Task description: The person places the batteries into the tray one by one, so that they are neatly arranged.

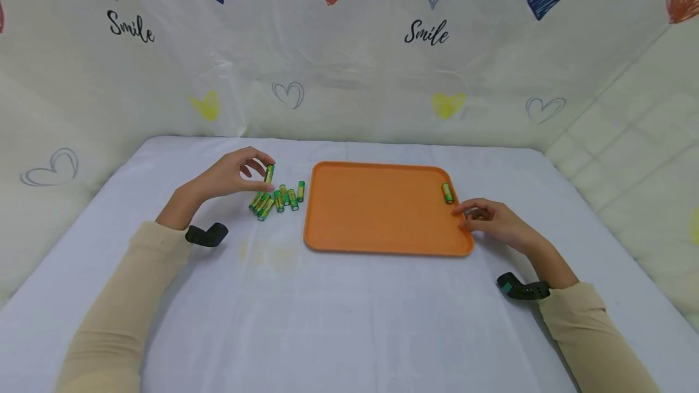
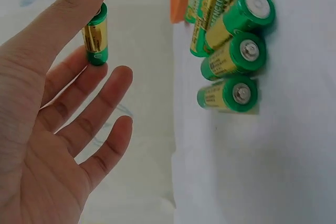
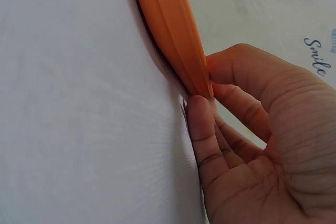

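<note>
My left hand (image 1: 229,173) pinches a green and gold battery (image 2: 96,38) by its ends, thumb on one and fingertips on the other. In the head view, this battery is held upright above a group of similar batteries (image 1: 265,208) lying on the white cloth. At the right side of the orange tray (image 1: 377,211), my right hand (image 1: 499,222) holds the rim between thumb and fingers. The right wrist view shows the thumb and forefinger at the tray's edge (image 3: 173,30). One battery (image 1: 448,193) lies inside the tray near its right rim.
A white cloth (image 1: 349,320) covers the table. Behind it hangs a pale backdrop (image 1: 349,65) with printed hearts and words. The loose batteries lie just left of the tray, several of them side by side.
</note>
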`<action>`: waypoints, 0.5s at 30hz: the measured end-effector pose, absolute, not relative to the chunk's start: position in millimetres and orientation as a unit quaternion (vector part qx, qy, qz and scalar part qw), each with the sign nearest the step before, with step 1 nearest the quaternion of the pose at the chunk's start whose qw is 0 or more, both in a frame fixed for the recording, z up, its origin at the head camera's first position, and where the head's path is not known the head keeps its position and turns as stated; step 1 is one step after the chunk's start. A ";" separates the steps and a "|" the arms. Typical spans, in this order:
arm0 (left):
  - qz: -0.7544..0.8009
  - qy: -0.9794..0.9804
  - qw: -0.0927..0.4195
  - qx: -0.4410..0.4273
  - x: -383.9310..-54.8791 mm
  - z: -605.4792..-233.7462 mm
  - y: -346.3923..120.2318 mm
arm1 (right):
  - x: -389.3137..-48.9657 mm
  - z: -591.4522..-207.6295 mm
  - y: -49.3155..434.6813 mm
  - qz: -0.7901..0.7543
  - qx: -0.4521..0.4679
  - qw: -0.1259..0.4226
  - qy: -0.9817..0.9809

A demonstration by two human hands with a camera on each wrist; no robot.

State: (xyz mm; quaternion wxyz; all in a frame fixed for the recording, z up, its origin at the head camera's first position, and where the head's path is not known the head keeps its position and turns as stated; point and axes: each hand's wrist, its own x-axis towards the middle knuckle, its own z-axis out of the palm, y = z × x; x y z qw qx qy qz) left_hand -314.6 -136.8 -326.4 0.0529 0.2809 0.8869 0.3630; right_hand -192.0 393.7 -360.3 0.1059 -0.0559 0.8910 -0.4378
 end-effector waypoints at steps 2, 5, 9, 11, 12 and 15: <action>0.371 0.882 0.051 0.286 -314.9 -323.3 -131.5 | -191.8 -359.6 393.1 -0.439 -0.056 0.107 0.890; 0.380 0.875 0.048 0.297 -314.6 -318.9 -124.1 | -191.8 -359.0 392.5 -0.439 -0.052 0.109 0.890; 0.388 0.865 0.048 0.314 -314.2 -314.9 -115.1 | -192.0 -358.5 392.2 -0.435 -0.049 0.111 0.892; 0.389 0.863 0.046 0.320 -314.9 -314.3 -110.0 | -192.0 -358.3 392.4 -0.433 -0.047 0.110 0.893; 0.390 0.861 0.045 0.323 -315.3 -314.3 -107.5 | -191.9 -358.2 392.4 -0.432 -0.047 0.111 0.894; 0.393 0.857 0.040 0.330 -315.9 -314.8 -100.1 | -191.5 -358.5 392.5 -0.433 -0.045 0.111 0.893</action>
